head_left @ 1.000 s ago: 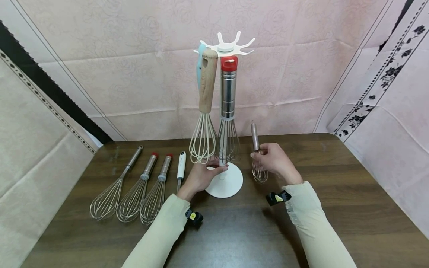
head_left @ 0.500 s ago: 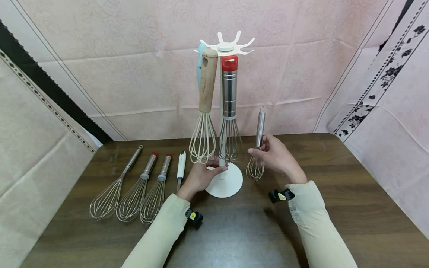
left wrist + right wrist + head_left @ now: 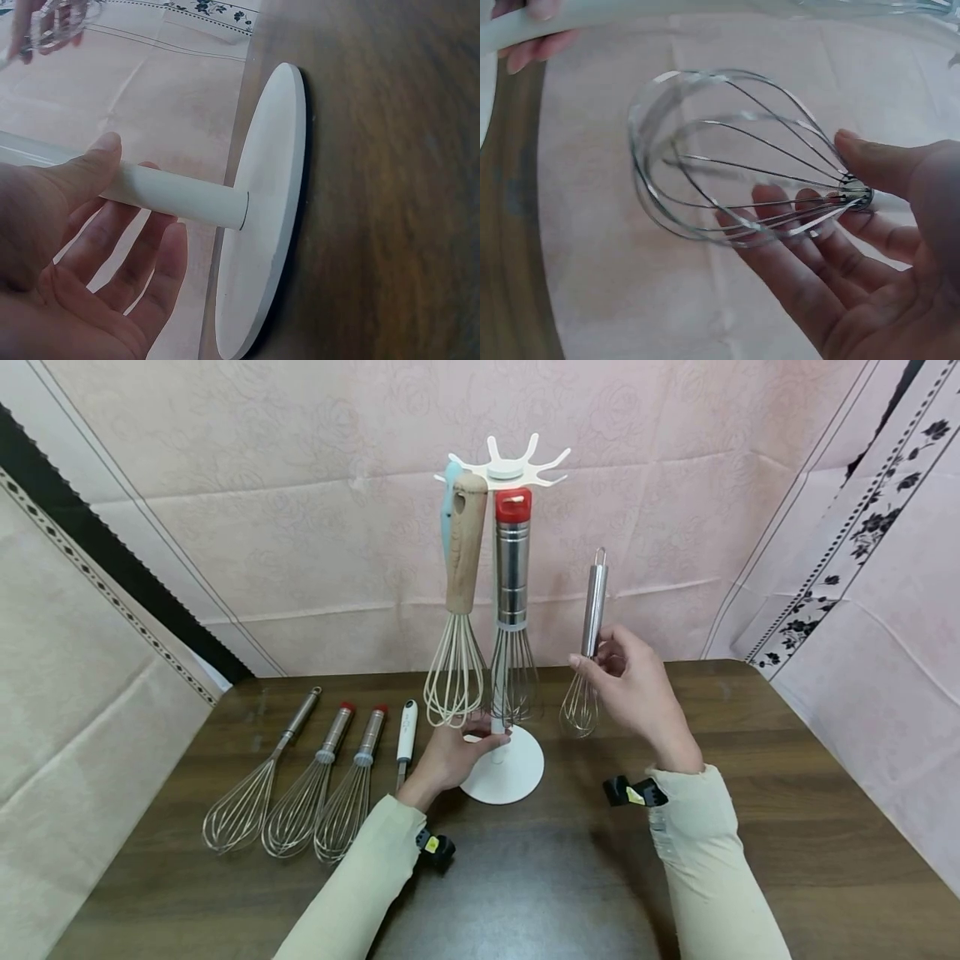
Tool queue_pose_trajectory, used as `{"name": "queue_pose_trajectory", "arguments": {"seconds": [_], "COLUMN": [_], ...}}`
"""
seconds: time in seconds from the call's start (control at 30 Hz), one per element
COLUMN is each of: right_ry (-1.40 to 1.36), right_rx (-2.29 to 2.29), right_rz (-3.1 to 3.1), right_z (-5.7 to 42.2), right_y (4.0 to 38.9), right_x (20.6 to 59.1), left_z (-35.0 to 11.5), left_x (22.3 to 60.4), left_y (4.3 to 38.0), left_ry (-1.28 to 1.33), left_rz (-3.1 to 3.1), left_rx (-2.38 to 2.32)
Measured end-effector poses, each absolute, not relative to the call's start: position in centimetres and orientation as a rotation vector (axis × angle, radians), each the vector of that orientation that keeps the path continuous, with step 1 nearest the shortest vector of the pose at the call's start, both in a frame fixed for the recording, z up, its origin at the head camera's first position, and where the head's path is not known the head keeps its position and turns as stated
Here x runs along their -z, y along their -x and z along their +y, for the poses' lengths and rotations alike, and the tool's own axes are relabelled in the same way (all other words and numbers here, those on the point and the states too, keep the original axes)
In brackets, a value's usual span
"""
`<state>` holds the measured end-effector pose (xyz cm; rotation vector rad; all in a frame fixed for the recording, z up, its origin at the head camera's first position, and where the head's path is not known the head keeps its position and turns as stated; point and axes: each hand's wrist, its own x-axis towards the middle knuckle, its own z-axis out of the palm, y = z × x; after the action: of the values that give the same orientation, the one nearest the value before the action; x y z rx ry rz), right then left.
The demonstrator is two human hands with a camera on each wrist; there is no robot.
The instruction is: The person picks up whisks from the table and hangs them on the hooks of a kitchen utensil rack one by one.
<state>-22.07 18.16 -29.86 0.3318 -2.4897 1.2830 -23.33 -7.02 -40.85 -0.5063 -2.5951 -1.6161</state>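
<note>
On brown wood [image 3: 562, 877], a stand [image 3: 513, 783] hung with whisks [image 3: 512, 572] is gripped by the left hand [image 3: 452, 756] — a shiny whisk [image 3: 595, 602], by the right [image 3: 637, 687].

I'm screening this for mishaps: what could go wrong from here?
The small whisk, held near its middle, might tilt in the right hand. Carried left, it could bump the hanging red-topped whisk. If the left hand loosened its grip on the white stand, a knock might rock it.
</note>
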Motion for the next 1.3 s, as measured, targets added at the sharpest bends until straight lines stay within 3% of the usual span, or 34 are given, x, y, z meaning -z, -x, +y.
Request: {"name": "queue_pose_trajectory", "arguments": {"seconds": [0.7,1.3], "right_ry": [-0.491,-0.5], "right_rx": [-1.455,-1.413], "right_rz": [-1.984,-1.962], "right_z": [15.4,13.6], "right_y": [17.8,18.8], "right_x": [26.0,26.0], "left_z": [-6.8,-6.9], "left_x": [41.3,41.1], "left_y": [23.1,23.3], "left_ry": [0.532,0.515], "left_rz": [-2.592,-2.586], "left_rx": [1.62,1.635]}}
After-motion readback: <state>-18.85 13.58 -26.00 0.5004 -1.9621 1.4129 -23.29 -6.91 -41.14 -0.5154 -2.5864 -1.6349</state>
